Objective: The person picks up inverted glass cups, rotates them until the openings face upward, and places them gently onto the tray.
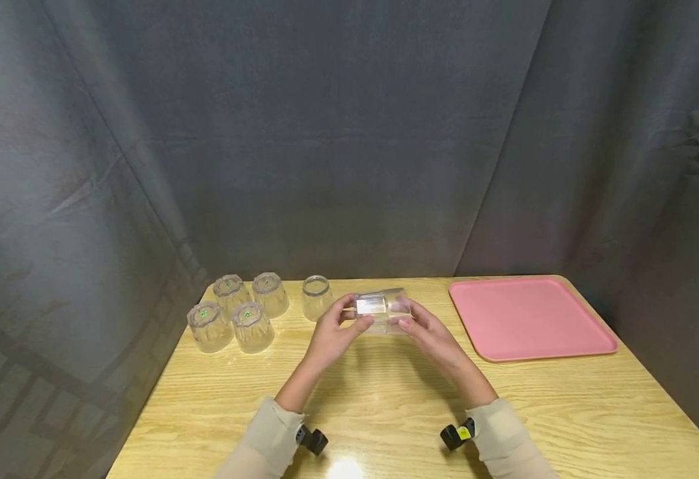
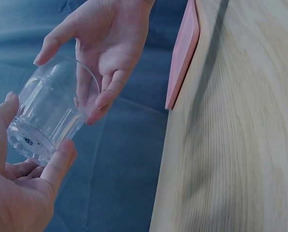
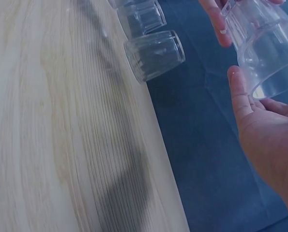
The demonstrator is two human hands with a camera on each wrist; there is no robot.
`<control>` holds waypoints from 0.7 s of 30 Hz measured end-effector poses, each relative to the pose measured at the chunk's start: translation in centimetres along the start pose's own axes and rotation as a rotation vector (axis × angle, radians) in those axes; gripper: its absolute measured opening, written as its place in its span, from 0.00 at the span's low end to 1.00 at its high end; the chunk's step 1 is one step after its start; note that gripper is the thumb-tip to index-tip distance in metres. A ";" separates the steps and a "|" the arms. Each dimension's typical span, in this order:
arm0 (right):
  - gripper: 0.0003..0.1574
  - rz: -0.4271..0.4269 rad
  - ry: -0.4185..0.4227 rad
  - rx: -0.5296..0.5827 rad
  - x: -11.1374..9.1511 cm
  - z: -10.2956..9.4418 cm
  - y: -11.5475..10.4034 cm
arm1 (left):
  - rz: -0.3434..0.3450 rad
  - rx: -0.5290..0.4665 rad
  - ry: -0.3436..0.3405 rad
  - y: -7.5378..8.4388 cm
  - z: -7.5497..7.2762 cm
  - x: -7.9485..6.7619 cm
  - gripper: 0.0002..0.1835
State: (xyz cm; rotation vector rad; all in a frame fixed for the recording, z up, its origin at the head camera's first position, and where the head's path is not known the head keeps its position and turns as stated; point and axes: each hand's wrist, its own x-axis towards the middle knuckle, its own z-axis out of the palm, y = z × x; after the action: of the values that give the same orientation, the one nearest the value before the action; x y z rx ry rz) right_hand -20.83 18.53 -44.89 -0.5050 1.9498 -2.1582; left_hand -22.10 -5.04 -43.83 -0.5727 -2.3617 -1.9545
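Observation:
A clear drinking glass [image 1: 379,310] lies sideways in the air above the table, between both hands. My left hand [image 1: 331,334] holds its thick base end with thumb and fingers; in the left wrist view the base [image 2: 31,140] faces that hand. At the rim end my right hand [image 1: 437,340] grips the glass, the thumb on one side and the fingers on the other. To the left of the hands, another clear glass [image 1: 316,303] stands upright. Several more glasses [image 1: 253,330] stand upside down in a group farther left, with small green marks on their bases.
A pink tray [image 1: 532,319] lies on the right part of the wooden table [image 1: 379,406]. Dark grey cloth [image 1: 337,133] hangs behind the table and along both sides.

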 end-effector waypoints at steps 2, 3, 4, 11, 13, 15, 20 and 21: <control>0.42 0.001 0.003 -0.007 -0.1 -0.2 -0.1 | 0.003 0.006 -0.002 0.0 0.2 0.1 0.38; 0.42 0.004 0.006 -0.012 -0.1 -0.3 -0.1 | 0.002 0.004 -0.003 0.0 0.3 0.2 0.38; 0.42 0.005 0.009 -0.016 -0.2 -0.4 -0.1 | 0.005 0.005 -0.005 0.0 0.4 0.3 0.38; 0.40 0.003 0.043 -0.040 -0.8 -1.4 -0.1 | -0.004 -0.013 -0.032 0.0 1.6 0.6 0.36; 0.40 -0.002 0.048 -0.041 -1.0 -1.6 -0.1 | -0.002 -0.007 -0.036 0.0 1.9 0.7 0.37; 0.40 -0.008 0.053 -0.038 -1.1 -1.8 0.0 | 0.000 -0.001 -0.040 -0.1 2.1 0.7 0.37; 0.40 -0.021 0.064 -0.023 -1.3 -2.2 0.0 | 0.003 0.005 -0.037 0.1 2.6 0.9 0.37; 0.40 -0.019 0.066 -0.024 -1.3 -2.3 -0.1 | 0.006 0.004 -0.036 0.1 2.7 1.0 0.37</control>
State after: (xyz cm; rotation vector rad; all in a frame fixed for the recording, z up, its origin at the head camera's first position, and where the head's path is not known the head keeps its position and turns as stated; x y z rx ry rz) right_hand -20.43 21.12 -45.13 -0.4638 2.0150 -2.1918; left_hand -22.43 -2.15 -44.09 -0.6195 -2.3808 -1.9534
